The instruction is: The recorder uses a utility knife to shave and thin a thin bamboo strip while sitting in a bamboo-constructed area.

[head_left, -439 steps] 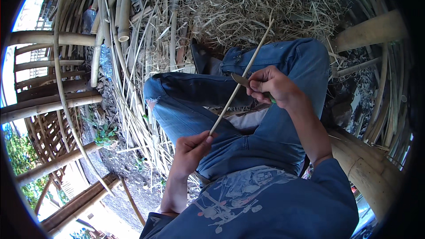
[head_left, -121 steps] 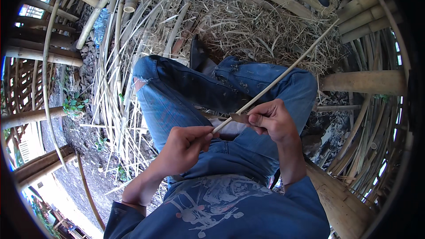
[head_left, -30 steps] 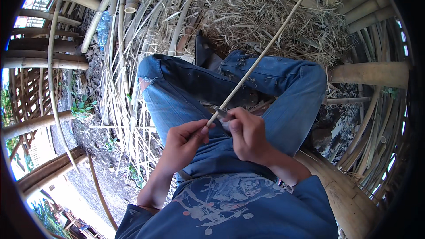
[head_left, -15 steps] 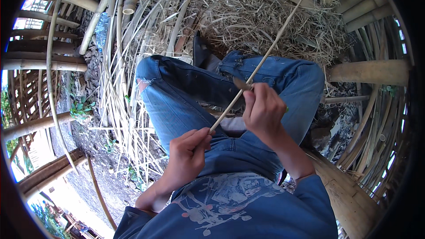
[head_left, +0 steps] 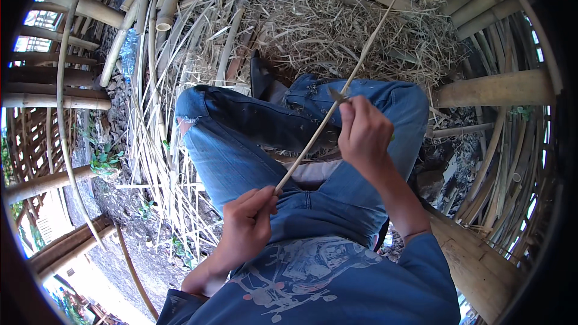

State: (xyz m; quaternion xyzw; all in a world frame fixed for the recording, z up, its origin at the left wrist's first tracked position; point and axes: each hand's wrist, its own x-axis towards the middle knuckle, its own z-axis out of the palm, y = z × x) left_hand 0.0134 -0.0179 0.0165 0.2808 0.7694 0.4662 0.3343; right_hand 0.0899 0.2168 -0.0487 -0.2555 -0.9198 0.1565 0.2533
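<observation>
A long thin bamboo strip [head_left: 315, 136] runs slantwise over my crossed legs, from my lap up to the far right. Its near end is pinched between the thumb and fingers of my left hand [head_left: 248, 219], low by my waist. My right hand [head_left: 365, 130] is closed around a small knife, whose handle is mostly hidden in the fist. The short dark knife blade [head_left: 337, 95] lies against the strip about midway along it, above my right thigh. Beyond the blade the strip's far end hangs over shavings.
A heap of curly shavings [head_left: 337, 36] spreads past my feet. Many pale split strips [head_left: 158, 162] lie on the ground at left. Thick bamboo poles [head_left: 494, 89] stick in from the right, and a large bamboo trunk [head_left: 466, 259] lies beside my right hip. A clear plastic bottle [head_left: 128, 53] is far left.
My right hand and the knife have slid farther up the strip, away from my body. My left hand still grips the near end. The whole view has shifted slightly.
</observation>
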